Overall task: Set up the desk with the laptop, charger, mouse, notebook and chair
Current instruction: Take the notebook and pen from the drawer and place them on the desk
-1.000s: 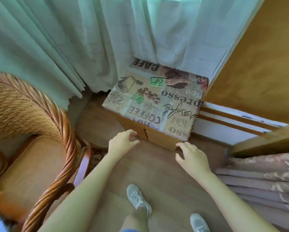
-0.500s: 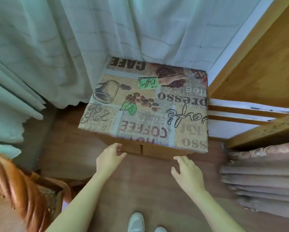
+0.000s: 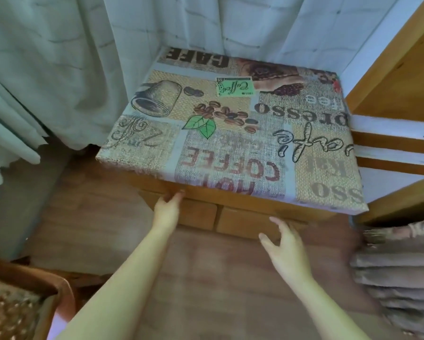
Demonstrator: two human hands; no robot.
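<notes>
A small wooden table with a coffee-print cloth top stands against the curtained window, filling the middle of the head view. My left hand reaches its front wooden rail, fingertips touching the wood just under the cloth's edge. My right hand hovers with fingers spread just in front of the right drawer-like panel, holding nothing. A corner of the wicker chair shows at the lower left. No laptop, charger, mouse or notebook is in view.
Pale green curtains hang at the left and behind the table. A wooden panel and white slats close the right side. Folded brownish fabric lies at the lower right. Wooden floor stretches beneath my arms.
The view has moved closer to the table and the wicker chair has slid out to the lower left. Both hands advanced; my left hand now touches the front rail.
</notes>
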